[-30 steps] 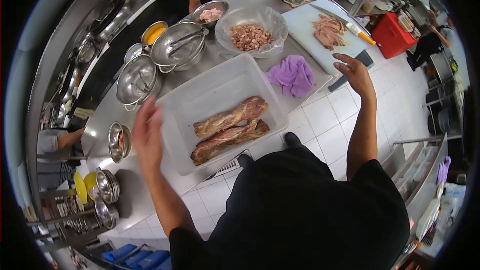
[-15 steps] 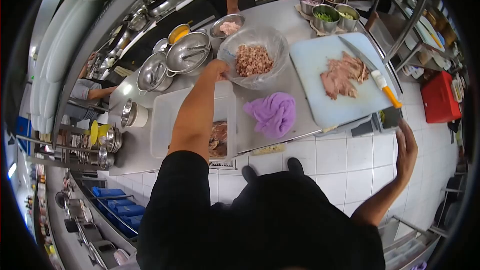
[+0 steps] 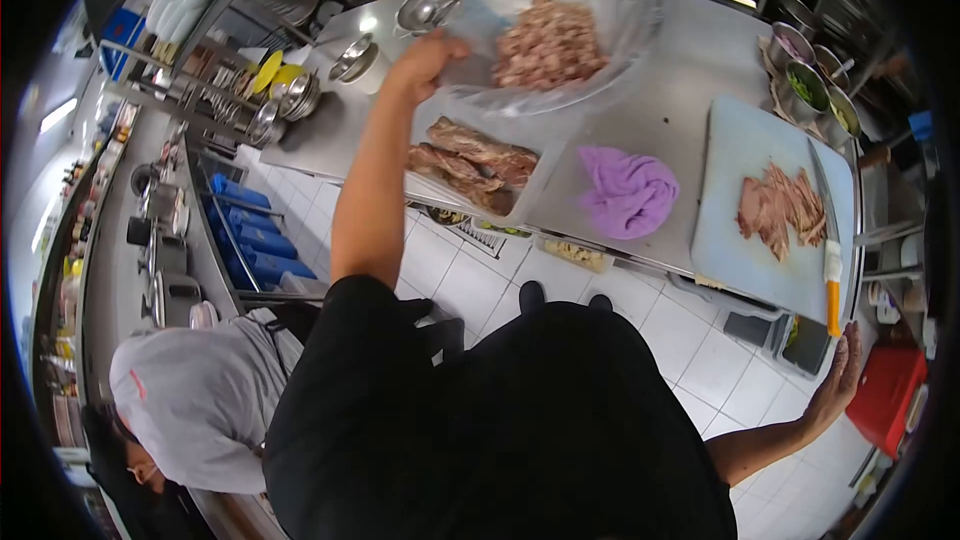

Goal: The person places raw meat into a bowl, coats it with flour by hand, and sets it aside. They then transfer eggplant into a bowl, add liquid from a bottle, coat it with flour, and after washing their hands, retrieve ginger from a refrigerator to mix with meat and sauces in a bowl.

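Note:
My left hand (image 3: 430,62) is closed on the near left rim of a bag-lined bowl (image 3: 638,2) of diced meat (image 3: 553,45). The bowl hangs tilted over the table and partly overlaps a clear plastic container (image 3: 532,188) with large slabs of meat (image 3: 483,152). To the container's right lies a crumpled purple cloth (image 3: 628,192). My right hand (image 3: 832,385) hangs open beyond the table's right corner, its fingers stretched out close to the orange handle of a knife (image 3: 832,265). That knife rests along the right side of a white cutting board (image 3: 735,155), beside sliced meat (image 3: 778,208).
Metal bowls (image 3: 433,6) stand at the back left, with a white pot (image 3: 368,70) nearer. Several metal pots of chopped ingredients (image 3: 805,87) are at the back right. A person in grey (image 3: 205,395) bends close behind my left side. A red box (image 3: 890,400) sits on the floor.
My left hand has lifted the bag-lined bowl off the table and tilted it. The view has swung left, bringing a person in grey into sight. My right hand stays open.

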### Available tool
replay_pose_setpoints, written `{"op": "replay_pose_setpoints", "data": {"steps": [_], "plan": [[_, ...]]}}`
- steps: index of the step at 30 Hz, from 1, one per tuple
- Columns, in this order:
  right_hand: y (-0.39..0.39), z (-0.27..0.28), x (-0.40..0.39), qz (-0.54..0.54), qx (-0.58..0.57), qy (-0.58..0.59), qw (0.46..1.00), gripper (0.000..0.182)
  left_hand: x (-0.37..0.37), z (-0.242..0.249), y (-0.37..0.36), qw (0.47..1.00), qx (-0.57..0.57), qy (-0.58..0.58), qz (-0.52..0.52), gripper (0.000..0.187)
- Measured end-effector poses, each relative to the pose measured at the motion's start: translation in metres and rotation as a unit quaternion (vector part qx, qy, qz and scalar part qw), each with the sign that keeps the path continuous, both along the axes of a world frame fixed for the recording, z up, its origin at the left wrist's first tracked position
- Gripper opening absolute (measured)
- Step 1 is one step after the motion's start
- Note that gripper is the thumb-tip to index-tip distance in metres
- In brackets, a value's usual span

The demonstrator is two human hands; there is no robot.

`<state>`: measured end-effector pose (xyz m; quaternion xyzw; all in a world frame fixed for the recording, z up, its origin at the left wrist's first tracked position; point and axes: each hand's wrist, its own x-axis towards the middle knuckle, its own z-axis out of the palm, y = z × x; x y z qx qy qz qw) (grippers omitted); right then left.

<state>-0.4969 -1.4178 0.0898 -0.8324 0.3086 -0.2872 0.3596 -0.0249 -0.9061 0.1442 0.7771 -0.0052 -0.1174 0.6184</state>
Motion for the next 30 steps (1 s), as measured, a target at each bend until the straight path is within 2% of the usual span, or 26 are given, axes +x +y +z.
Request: {"op": "replay_pose_setpoints", "data": {"steps": [1,5,8,11,14,16,18,20,21,22,24,26,27,29,30], "plan": [[-0.001,-0.005,0.008,0.019,0.003,-0.015,1.0,0.04,-0.016,0.003,0.026,0.999,-0.016,-0.003,0.046,0.041],[0.018,0.001,0.044,0.056,0.034,-0.028,0.997,0.04,-0.037,-0.025,0.13,0.995,0.022,0.026,0.097,0.041],[0.021,0.005,0.063,0.091,0.047,-0.047,0.994,0.04,-0.051,-0.044,0.154,0.978,0.059,0.08,0.181,0.032],[0.028,0.01,0.077,0.107,0.03,-0.038,0.993,0.038,-0.04,-0.08,0.185,0.966,0.135,0.122,0.182,0.048],[0.033,0.016,0.083,0.104,0.01,-0.02,0.994,0.036,-0.068,-0.043,0.144,0.91,0.356,-0.001,0.21,0.068],[0.038,0.02,0.083,0.099,0.01,-0.019,0.995,0.035,-0.052,-0.074,0.178,0.828,0.487,-0.17,0.221,0.084],[0.037,0.019,0.079,0.09,0.027,-0.027,0.995,0.035,-0.052,-0.091,0.198,0.831,0.452,-0.186,0.268,0.079],[0.034,0.019,0.072,0.075,0.047,-0.028,0.996,0.036,-0.035,-0.153,0.245,0.851,0.4,-0.097,0.326,0.072],[0.033,0.022,0.068,0.064,0.056,-0.03,0.996,0.037,-0.052,-0.143,0.223,0.905,0.262,-0.016,0.335,0.068],[0.034,0.024,0.063,0.052,0.064,-0.029,0.996,0.038,-0.074,-0.134,0.197,0.933,0.118,0.067,0.334,0.065],[0.033,0.03,0.056,0.034,0.078,-0.026,0.996,0.04,-0.095,-0.165,0.182,0.959,-0.112,0.076,0.25,0.059],[0.028,0.027,0.048,0.02,0.106,-0.034,0.994,0.039,-0.128,-0.164,0.128,0.953,-0.112,-0.011,0.281,0.053],[0.024,0.026,0.044,0.012,0.117,-0.041,0.992,0.039,-0.132,-0.18,0.133,0.966,-0.052,-0.058,0.246,0.051],[0.013,0.022,0.041,0.018,0.06,-0.013,0.998,0.038,-0.134,-0.179,0.115,0.969,-0.092,-0.046,0.224,0.047],[0.009,0.024,0.038,0.019,0.031,0.001,0.999,0.038,-0.139,-0.152,0.095,0.955,-0.182,0.022,0.234,0.044]]}}
